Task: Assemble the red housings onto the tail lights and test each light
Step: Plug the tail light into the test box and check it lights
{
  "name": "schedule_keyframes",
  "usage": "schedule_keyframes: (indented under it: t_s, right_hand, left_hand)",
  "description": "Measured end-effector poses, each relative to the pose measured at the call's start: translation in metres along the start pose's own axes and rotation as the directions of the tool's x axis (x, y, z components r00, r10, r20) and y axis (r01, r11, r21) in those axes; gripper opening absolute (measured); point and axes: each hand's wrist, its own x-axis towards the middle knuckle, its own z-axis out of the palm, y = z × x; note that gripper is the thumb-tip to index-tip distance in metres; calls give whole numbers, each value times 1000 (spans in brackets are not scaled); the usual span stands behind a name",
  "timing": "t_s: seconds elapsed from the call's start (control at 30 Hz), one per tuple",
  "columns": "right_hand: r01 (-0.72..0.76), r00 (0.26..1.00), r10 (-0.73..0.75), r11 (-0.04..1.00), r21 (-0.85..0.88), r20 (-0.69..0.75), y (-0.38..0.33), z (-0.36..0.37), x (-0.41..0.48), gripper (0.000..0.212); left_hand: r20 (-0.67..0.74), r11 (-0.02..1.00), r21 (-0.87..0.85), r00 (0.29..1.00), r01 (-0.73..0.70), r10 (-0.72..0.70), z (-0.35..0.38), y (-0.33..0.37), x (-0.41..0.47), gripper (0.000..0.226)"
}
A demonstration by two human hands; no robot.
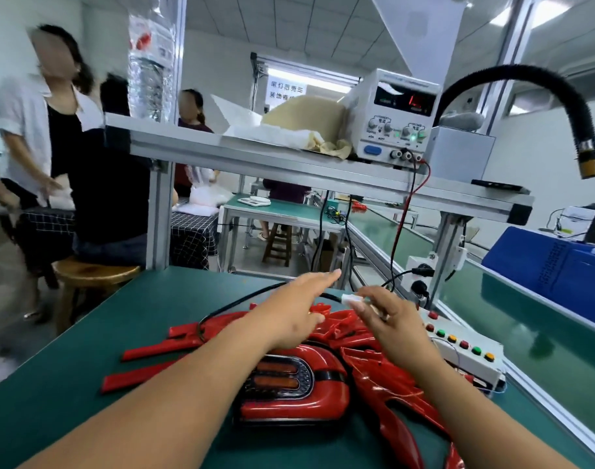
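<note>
A red tail light (291,390) with two orange lamp strips lies on the green bench mat in front of me. Several loose red housings (387,377) are piled behind it and to its right. My left hand (296,306) reaches forward above the pile with straight fingers, holding nothing. Beside it, my right hand (387,313) pinches a small white connector (351,299) on the end of a black cable (242,301) that loops back over the mat.
A white test box (472,350) with coloured buttons sits at the bench's right edge. A power supply (395,120) stands on the overhead shelf, with leads hanging down. A black hose (539,79) arches at right. People stand and sit at left by a wooden stool (93,275).
</note>
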Motion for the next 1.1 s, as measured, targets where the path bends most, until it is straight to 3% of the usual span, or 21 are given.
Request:
schedule_keyframes:
  t_s: [0.07,0.17,0.27,0.33,0.37,0.47,0.53,0.57,0.63,0.67,0.77,0.87,0.97,1.1]
  right_hand:
    - [59,998,-60,998,-35,-30,-5,-2,0,12]
    - [107,992,-110,993,-45,-67,-11,-5,-2,19]
    - [1,999,7,982,188,-44,-16,-6,-6,43]
    - [-98,995,86,966,238,60,-17,-1,-9,37]
    - [-124,978,102,986,114,181,-16,4,-11,35]
    - [-24,838,156,968,-251,524,-10,33,-11,59]
    - [-50,784,214,957,-285,582,-13,48,-8,70]
    - [-54,768,229,954,-295,598,-16,54,-6,69]
    - [-48,735,258,942,-331,627,-21,60,-1,65]
    - [-65,722,269,943,-325,637,-26,60,2,67]
    - [-113,691,286,950,-292,663,-33,56,9,65]
    - [-144,675,285,956,-257,681,-35,56,9,59]
    - [-209,688,278,960,-185,670,-36,55,4,63]
    - [-222,737,249,967,-123,629,-34,52,-3,65]
  left_hand:
    - [18,1000,8,1000,-18,17,11,8,9,70]
    - [-130,999,15,991,-30,31,15,15,10,36]
    - [-335,989,-98,940,-107,68,4,21,-3,15]
    - [-450,950,-242,890,-196,69,-6,26,-23,16]
    - [-473,916,-327,879,-234,55,-10,29,-37,20]
    - [-411,765,-583,912,-273,13,-13,34,-80,43]
    - [-329,632,-741,943,-227,-47,-7,31,-103,52]
    - [-299,593,-781,951,-193,-84,-3,28,-113,44]
    - [-219,571,-816,964,-95,-152,2,21,-130,30]
    - [-151,556,-830,973,-29,-174,3,18,-138,38]
    - [-58,598,-786,944,158,-326,1,5,-155,50]
    - [-217,765,-590,862,257,-457,-11,-12,-161,28]
    - [-351,904,-334,854,268,-383,-26,-25,-160,32]
    - [-544,938,-216,764,272,-346,-43,-39,-152,22]
